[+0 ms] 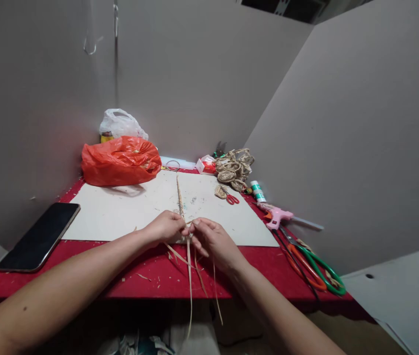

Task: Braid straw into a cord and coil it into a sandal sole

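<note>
A thin braid of straw-coloured strands (180, 195) runs from the far part of the white board (120, 217) towards me. Close to the board's near edge, my left hand (167, 226) is closed with its fingertips pinching the braid's near end. My right hand (214, 241) meets it there, thumb and forefinger pinched on a strand, the other fingers loosely curled. Several loose strands (189, 291) fan out below the hands and hang over the table's front edge. The exact crossing of the strands is hidden behind my fingers.
A phone (41, 236) lies at left; an orange plastic bag (120, 160) sits behind. Coiled braided pieces (233, 167) and small red-handled scissors (232, 199) are at back right. Along the right edge lie a pink glue gun (279, 216) and large scissors with green and orange handles (323, 268).
</note>
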`<action>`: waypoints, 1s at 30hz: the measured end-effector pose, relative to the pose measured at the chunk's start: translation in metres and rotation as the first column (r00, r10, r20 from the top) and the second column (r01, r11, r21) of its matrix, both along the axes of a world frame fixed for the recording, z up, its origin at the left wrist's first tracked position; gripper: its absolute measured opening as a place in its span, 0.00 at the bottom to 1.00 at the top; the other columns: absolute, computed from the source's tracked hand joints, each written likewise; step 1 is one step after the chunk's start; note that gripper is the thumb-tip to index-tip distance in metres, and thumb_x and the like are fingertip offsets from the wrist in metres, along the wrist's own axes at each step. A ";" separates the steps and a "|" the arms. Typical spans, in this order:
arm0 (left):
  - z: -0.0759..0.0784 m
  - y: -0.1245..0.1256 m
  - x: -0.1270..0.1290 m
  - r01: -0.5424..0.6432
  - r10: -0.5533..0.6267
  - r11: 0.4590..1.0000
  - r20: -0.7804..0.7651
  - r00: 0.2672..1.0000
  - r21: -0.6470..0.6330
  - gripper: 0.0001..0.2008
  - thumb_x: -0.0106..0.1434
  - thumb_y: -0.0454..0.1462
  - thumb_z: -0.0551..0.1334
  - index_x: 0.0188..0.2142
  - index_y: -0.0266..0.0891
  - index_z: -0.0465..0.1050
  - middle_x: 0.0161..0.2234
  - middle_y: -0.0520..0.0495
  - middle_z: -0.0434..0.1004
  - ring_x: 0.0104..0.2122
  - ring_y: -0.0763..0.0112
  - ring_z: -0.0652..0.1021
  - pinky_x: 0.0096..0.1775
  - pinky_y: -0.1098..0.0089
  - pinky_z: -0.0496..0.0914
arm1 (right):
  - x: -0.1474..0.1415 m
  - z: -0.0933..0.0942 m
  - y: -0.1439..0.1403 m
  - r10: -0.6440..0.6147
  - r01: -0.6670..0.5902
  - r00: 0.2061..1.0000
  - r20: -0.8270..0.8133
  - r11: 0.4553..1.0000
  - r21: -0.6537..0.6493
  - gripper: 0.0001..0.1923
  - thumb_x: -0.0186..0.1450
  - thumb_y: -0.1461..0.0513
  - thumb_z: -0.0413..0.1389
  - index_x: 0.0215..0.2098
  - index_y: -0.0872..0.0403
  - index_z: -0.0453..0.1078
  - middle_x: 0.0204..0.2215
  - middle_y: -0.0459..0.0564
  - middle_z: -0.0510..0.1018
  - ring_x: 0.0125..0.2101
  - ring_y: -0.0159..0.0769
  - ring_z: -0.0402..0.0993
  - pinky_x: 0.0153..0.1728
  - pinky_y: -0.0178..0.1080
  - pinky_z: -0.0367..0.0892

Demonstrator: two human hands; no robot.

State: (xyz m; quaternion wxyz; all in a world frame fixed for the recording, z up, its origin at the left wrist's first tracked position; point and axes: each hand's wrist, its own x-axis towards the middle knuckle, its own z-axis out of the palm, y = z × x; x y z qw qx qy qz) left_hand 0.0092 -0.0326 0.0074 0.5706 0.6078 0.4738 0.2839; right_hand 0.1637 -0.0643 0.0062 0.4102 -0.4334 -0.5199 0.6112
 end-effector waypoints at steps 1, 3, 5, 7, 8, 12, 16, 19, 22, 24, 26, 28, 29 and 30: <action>0.000 0.000 0.000 0.012 -0.012 1.000 0.013 1.000 -0.011 0.10 0.54 0.36 0.54 0.18 0.37 0.64 0.12 0.58 0.56 0.14 0.80 0.53 0.20 0.73 0.46 | -0.001 -0.002 -0.001 0.036 -0.036 0.999 0.013 0.999 0.006 0.17 0.59 0.48 0.54 0.30 0.54 0.65 0.16 0.41 0.70 0.11 0.23 0.53 0.12 0.28 0.45; 0.000 0.001 -0.001 0.029 -0.028 0.999 0.040 0.999 -0.038 0.10 0.54 0.35 0.54 0.17 0.37 0.64 0.12 0.57 0.57 0.13 0.80 0.54 0.19 0.73 0.46 | -0.004 -0.006 -0.005 0.109 -0.111 0.989 0.102 0.994 0.012 0.18 0.61 0.47 0.51 0.32 0.53 0.63 0.16 0.42 0.72 0.10 0.25 0.56 0.12 0.29 0.48; 0.000 0.001 -0.002 0.044 -0.039 0.997 0.074 0.996 -0.069 0.10 0.53 0.34 0.54 0.17 0.37 0.62 0.11 0.57 0.58 0.13 0.80 0.55 0.19 0.73 0.47 | -0.007 -0.008 -0.010 0.130 -0.149 0.953 0.274 0.988 0.050 0.17 0.64 0.48 0.47 0.31 0.52 0.62 0.14 0.42 0.71 0.10 0.27 0.57 0.13 0.30 0.53; 0.001 0.001 -0.002 0.064 -0.053 0.993 0.114 0.992 -0.096 0.10 0.52 0.34 0.54 0.16 0.38 0.60 0.11 0.57 0.56 0.12 0.80 0.54 0.18 0.73 0.47 | -0.011 -0.008 -0.015 0.056 -0.161 0.868 0.494 0.972 0.173 0.16 0.67 0.53 0.44 0.27 0.52 0.62 0.15 0.43 0.71 0.13 0.28 0.62 0.17 0.31 0.57; 0.001 0.001 -0.002 0.073 -0.059 0.992 0.134 0.989 -0.106 0.10 0.53 0.34 0.54 0.16 0.39 0.58 0.10 0.58 0.55 0.12 0.80 0.53 0.18 0.73 0.47 | -0.012 -0.006 -0.018 -0.014 -0.172 0.800 0.600 0.952 0.252 0.16 0.67 0.56 0.44 0.25 0.53 0.62 0.17 0.45 0.72 0.16 0.29 0.65 0.20 0.32 0.59; 0.002 -0.002 -0.001 0.103 -0.076 0.986 0.194 0.978 -0.131 0.13 0.53 0.34 0.54 0.16 0.40 0.54 0.10 0.60 0.50 0.11 0.81 0.51 0.17 0.72 0.44 | -0.018 0.001 -0.024 -0.276 -0.269 0.453 0.848 0.864 0.425 0.14 0.67 0.62 0.44 0.30 0.54 0.69 0.26 0.52 0.79 0.27 0.36 0.74 0.29 0.35 0.60; 0.004 -0.005 0.000 0.099 -0.067 0.987 0.239 0.969 -0.124 0.11 0.55 0.36 0.57 0.19 0.39 0.58 0.11 0.60 0.52 0.12 0.82 0.52 0.18 0.74 0.46 | -0.021 0.003 -0.030 -0.389 -0.365 0.207 0.897 0.820 0.440 0.16 0.69 0.62 0.42 0.37 0.54 0.72 0.29 0.54 0.81 0.27 0.39 0.77 0.27 0.36 0.57; 0.007 -0.005 -0.003 0.102 -0.068 0.987 0.259 0.963 -0.121 0.09 0.56 0.38 0.57 0.21 0.37 0.63 0.14 0.58 0.58 0.14 0.82 0.56 0.20 0.75 0.50 | -0.020 0.002 -0.033 -0.430 -0.408 0.147 0.891 0.795 0.450 0.18 0.71 0.58 0.41 0.42 0.55 0.72 0.32 0.56 0.81 0.28 0.40 0.78 0.27 0.36 0.57; 0.012 -0.004 -0.008 0.095 -0.078 0.993 0.203 0.976 -0.075 0.08 0.57 0.37 0.58 0.24 0.34 0.67 0.13 0.58 0.57 0.14 0.81 0.55 0.20 0.75 0.48 | -0.009 0.006 -0.034 -0.405 -0.354 0.168 0.899 0.826 0.438 0.21 0.70 0.53 0.42 0.42 0.55 0.73 0.31 0.57 0.82 0.29 0.41 0.78 0.26 0.36 0.58; 0.014 -0.003 -0.010 0.097 -0.089 0.994 0.141 0.986 -0.053 0.09 0.58 0.38 0.58 0.25 0.34 0.68 0.12 0.59 0.54 0.13 0.81 0.53 0.19 0.75 0.46 | 0.004 0.012 -0.034 -0.336 -0.293 0.260 0.905 0.866 0.406 0.23 0.70 0.51 0.41 0.35 0.53 0.75 0.28 0.54 0.81 0.27 0.40 0.77 0.26 0.36 0.59; 0.015 -0.003 -0.011 0.111 -0.104 0.991 0.110 0.989 -0.068 0.09 0.59 0.38 0.57 0.24 0.35 0.67 0.11 0.60 0.52 0.13 0.81 0.51 0.19 0.74 0.44 | 0.018 0.020 -0.033 -0.296 -0.218 0.403 0.866 0.888 0.405 0.26 0.69 0.49 0.42 0.28 0.52 0.74 0.23 0.51 0.80 0.24 0.37 0.74 0.25 0.35 0.59; 0.015 -0.003 -0.010 0.126 -0.116 0.988 0.108 0.987 -0.085 0.09 0.59 0.37 0.56 0.24 0.36 0.66 0.10 0.60 0.51 0.12 0.81 0.51 0.18 0.73 0.44 | 0.027 0.027 -0.030 -0.436 -0.069 0.474 0.765 0.848 0.526 0.24 0.67 0.48 0.45 0.26 0.53 0.73 0.21 0.50 0.78 0.22 0.35 0.72 0.25 0.35 0.60; 0.014 -0.003 -0.010 0.128 -0.118 0.988 0.110 0.987 -0.086 0.09 0.59 0.37 0.56 0.24 0.36 0.66 0.10 0.60 0.51 0.12 0.81 0.50 0.18 0.74 0.44 | 0.029 0.029 -0.028 -0.521 -0.001 0.487 0.701 0.802 0.597 0.22 0.66 0.48 0.47 0.28 0.53 0.74 0.23 0.50 0.78 0.22 0.35 0.71 0.27 0.35 0.61; 0.013 -0.003 -0.010 0.129 -0.119 0.988 0.114 0.986 -0.086 0.09 0.59 0.37 0.56 0.24 0.36 0.66 0.10 0.61 0.51 0.12 0.81 0.50 0.18 0.74 0.44 | 0.029 0.031 -0.026 -0.583 0.051 0.500 0.640 0.758 0.651 0.20 0.65 0.49 0.49 0.33 0.54 0.74 0.27 0.51 0.79 0.23 0.35 0.71 0.28 0.36 0.62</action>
